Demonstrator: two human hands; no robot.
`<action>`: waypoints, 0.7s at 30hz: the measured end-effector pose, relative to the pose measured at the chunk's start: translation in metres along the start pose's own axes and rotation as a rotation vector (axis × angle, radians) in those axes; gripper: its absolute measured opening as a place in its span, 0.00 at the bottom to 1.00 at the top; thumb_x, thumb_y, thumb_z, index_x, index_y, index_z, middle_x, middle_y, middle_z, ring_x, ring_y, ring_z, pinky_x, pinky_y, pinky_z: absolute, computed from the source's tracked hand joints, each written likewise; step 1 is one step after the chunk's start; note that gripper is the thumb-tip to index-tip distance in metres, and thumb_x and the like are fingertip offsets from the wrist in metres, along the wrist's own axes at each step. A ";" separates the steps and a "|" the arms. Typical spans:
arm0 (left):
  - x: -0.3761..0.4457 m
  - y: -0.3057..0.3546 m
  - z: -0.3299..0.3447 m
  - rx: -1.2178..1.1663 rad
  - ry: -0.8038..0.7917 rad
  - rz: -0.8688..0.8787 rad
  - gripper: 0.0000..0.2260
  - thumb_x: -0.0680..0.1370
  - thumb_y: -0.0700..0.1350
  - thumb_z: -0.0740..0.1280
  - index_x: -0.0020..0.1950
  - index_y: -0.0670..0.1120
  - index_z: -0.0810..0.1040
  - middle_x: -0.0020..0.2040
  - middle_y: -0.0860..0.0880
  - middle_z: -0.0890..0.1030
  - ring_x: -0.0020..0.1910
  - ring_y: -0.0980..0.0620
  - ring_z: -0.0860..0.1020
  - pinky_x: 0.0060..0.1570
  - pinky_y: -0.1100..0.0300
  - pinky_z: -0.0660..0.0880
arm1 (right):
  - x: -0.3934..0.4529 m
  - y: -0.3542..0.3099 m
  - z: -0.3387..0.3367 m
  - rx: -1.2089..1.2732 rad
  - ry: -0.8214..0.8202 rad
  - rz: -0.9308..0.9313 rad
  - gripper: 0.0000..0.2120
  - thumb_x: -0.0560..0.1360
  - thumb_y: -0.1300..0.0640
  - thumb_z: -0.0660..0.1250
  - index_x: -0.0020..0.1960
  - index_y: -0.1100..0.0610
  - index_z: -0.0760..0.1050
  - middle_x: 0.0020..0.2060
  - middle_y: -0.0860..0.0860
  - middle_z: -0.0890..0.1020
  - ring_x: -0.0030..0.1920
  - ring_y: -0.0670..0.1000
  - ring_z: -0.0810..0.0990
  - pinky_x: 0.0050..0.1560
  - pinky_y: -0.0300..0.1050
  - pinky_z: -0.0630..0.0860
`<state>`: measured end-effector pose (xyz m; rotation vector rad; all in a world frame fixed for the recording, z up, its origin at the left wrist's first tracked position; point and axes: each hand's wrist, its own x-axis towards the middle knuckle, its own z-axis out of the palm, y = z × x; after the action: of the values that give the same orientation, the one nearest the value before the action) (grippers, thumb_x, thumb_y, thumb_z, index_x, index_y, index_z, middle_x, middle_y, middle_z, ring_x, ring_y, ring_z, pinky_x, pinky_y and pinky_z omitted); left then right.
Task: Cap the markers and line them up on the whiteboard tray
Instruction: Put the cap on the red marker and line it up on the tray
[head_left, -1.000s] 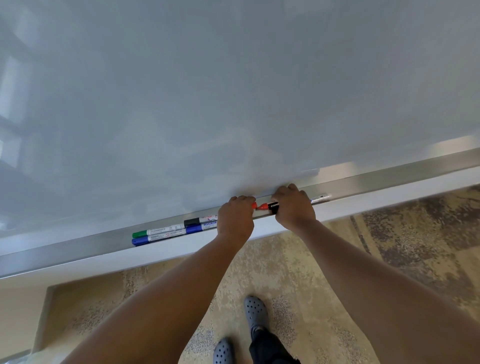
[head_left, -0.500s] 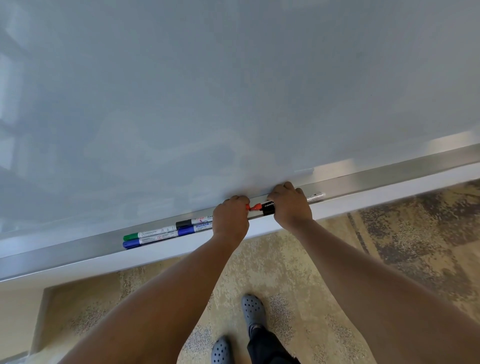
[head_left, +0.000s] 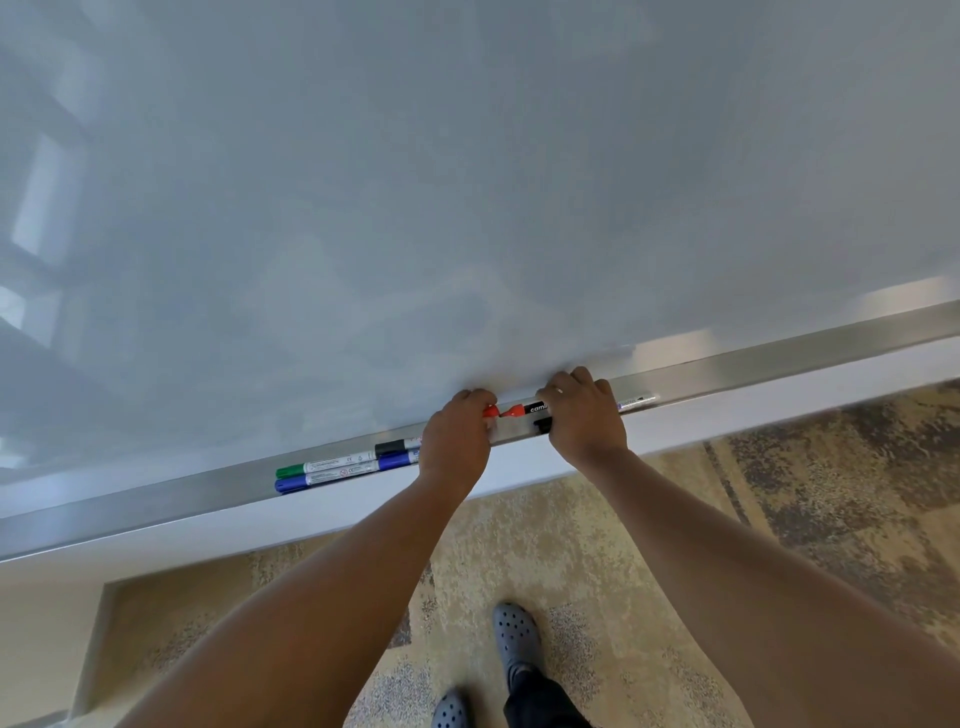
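My right hand (head_left: 584, 418) grips an uncapped red marker (head_left: 524, 408) with a black barrel, its red tip pointing left just above the metal whiteboard tray (head_left: 156, 501). My left hand (head_left: 456, 447) pinches a red cap (head_left: 490, 411) right in front of that tip, a small gap between them. On the tray to the left lie a green-ended marker (head_left: 327, 462) with a black cap and a blue marker (head_left: 343, 474), side by side. Another marker (head_left: 638, 401) lies on the tray right of my right hand. A black piece (head_left: 543, 426) shows under my right hand.
The large whiteboard (head_left: 467, 182) fills the upper view. A white ledge (head_left: 779, 395) runs below the tray. Patterned carpet (head_left: 831, 493) and my grey shoes (head_left: 511, 636) are underneath.
Both hands stay at the same spot on the tray. The red cap and the marker tip remain close together, with only a slight shift of the view.
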<state>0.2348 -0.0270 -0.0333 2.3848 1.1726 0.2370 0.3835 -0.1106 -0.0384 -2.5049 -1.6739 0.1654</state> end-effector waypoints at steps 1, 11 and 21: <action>-0.002 -0.002 -0.003 -0.001 -0.005 0.003 0.12 0.78 0.39 0.67 0.60 0.49 0.79 0.55 0.50 0.82 0.48 0.49 0.82 0.51 0.57 0.78 | -0.002 -0.003 -0.001 0.003 0.004 0.000 0.18 0.67 0.69 0.63 0.54 0.58 0.80 0.51 0.54 0.80 0.55 0.59 0.73 0.52 0.52 0.71; -0.031 -0.020 -0.033 0.011 0.018 0.032 0.14 0.78 0.35 0.65 0.59 0.50 0.80 0.52 0.50 0.81 0.45 0.49 0.81 0.45 0.59 0.77 | -0.018 -0.038 -0.010 0.032 0.088 -0.034 0.18 0.66 0.69 0.67 0.54 0.57 0.80 0.50 0.53 0.81 0.52 0.58 0.75 0.49 0.53 0.72; -0.054 -0.034 -0.057 -0.092 0.055 0.049 0.14 0.80 0.36 0.62 0.60 0.50 0.80 0.54 0.49 0.80 0.49 0.48 0.80 0.50 0.56 0.78 | -0.031 -0.064 -0.018 0.033 0.168 -0.086 0.17 0.64 0.66 0.70 0.51 0.53 0.80 0.48 0.50 0.80 0.50 0.57 0.76 0.52 0.55 0.70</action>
<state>0.1573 -0.0326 0.0026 2.3416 1.1037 0.3669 0.3166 -0.1158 -0.0091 -2.3456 -1.6920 -0.0243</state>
